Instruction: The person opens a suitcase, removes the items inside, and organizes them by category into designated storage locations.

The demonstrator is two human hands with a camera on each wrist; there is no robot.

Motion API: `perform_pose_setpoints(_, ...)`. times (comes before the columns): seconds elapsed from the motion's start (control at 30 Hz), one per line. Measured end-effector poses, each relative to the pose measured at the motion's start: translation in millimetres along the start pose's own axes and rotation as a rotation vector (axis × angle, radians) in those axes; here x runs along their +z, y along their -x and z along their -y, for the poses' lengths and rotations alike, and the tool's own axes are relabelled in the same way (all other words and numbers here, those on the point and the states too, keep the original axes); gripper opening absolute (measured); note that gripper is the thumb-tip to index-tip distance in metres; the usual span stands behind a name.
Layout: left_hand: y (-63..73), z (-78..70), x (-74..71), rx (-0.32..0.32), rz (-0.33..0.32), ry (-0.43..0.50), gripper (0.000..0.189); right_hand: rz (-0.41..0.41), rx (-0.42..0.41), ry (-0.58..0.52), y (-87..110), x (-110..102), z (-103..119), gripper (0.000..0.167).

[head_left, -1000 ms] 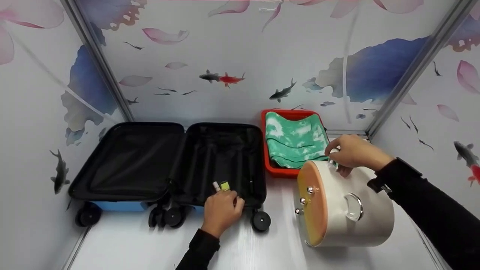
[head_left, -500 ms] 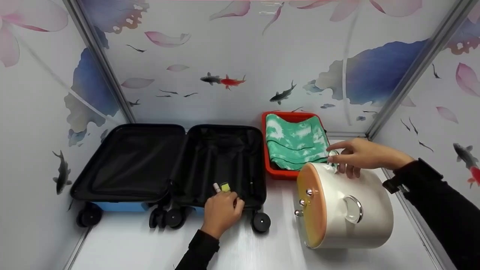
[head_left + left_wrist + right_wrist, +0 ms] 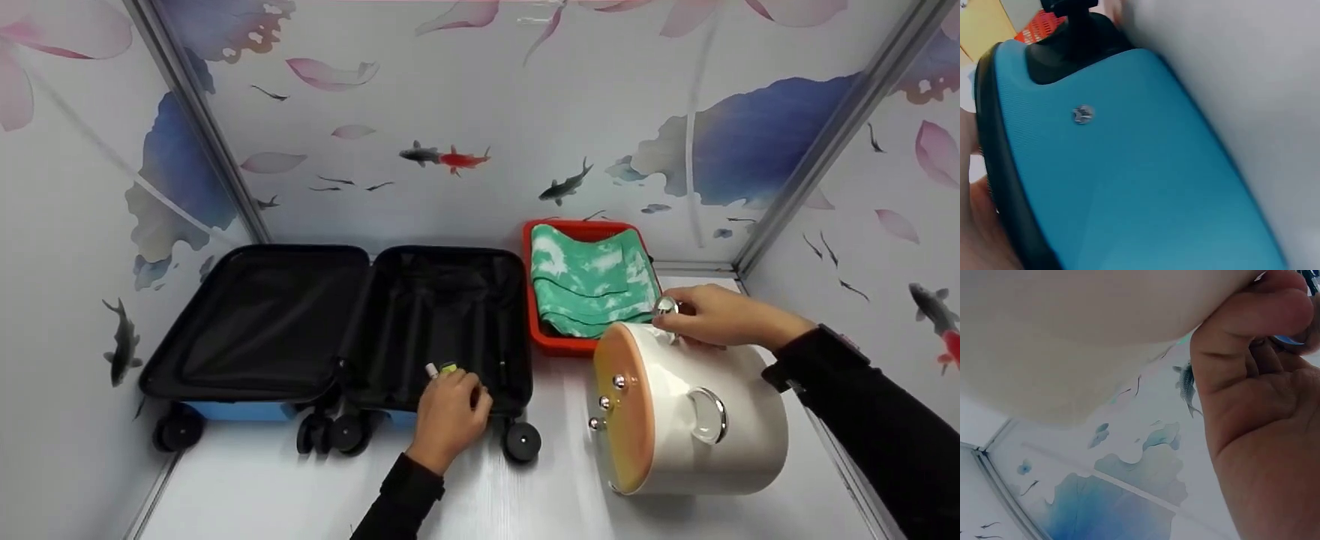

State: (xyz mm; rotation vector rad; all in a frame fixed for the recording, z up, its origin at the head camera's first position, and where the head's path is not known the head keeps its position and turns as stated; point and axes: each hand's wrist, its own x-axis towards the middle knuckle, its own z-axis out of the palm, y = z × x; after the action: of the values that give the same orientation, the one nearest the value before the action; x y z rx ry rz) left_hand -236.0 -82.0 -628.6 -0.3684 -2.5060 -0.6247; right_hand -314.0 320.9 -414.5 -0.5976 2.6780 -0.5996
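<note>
In the head view my left hand (image 3: 454, 416) is at the front rim of the open black-lined suitcase (image 3: 450, 300), fingers curled over the edge. Just beyond those fingers show a small white stick (image 3: 432, 370) and a yellow-green piece (image 3: 448, 367), partly hidden by the hand. The left wrist view shows the blue suitcase shell (image 3: 1129, 169), the palm against its dark rim. My right hand (image 3: 712, 315) pinches a silver knob-like handle (image 3: 667, 306) on top of a cream rounded case (image 3: 720, 442). That case has an orange-yellow translucent face with silver balls.
Behind the case, a red basket (image 3: 566, 345) holds a folded green-and-white cloth (image 3: 592, 281). The suitcase's other half (image 3: 277, 322) lies open at left. Black wheels (image 3: 523, 442) stick out in front. Printed panels enclose the back and sides.
My right hand's fingers loosened off the silver handle half a second ago and now pinch it again. My left hand has shifted slightly, covering more of the yellow-green piece.
</note>
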Motion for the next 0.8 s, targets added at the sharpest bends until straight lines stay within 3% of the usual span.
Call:
perform_pose_setpoints(0.07, -3.4, -13.4, -1.2, 0.030, -0.031, 0.040, 0.017, -0.008, -0.005, 0.019, -0.1, 1, 0, 0.024)
perform_pose_setpoints(0.17, -11.3, -41.7, -4.5, 0.092, -0.014, 0.115, 0.016, -0.013, -0.003, 0.031, -0.9, 1, -1, 0.024)
perform_pose_setpoints(0.33, -34.0, -95.3, -8.5, 0.170, 0.136, 0.278, 0.015, -0.015, 0.004, 0.035, -0.8, 1, -1, 0.024)
perform_pose_setpoints(0.47, -52.2, -127.7, -4.9, 0.142, 0.281, 0.435, 0.027, -0.025, -0.007, 0.047, -0.4, 0, 0, 0.025)
perform_pose_setpoints(0.6, -60.5, -145.5, 0.0, 0.124, 0.363, 0.504, 0.028, -0.021, -0.008, 0.046, -1.7, 2, 1, 0.027)
perform_pose_setpoints(0.8, -64.3, -153.1, 0.0, 0.139, 0.358, 0.521, 0.015, -0.015, 0.013, 0.037, -0.1, 1, 1, 0.028)
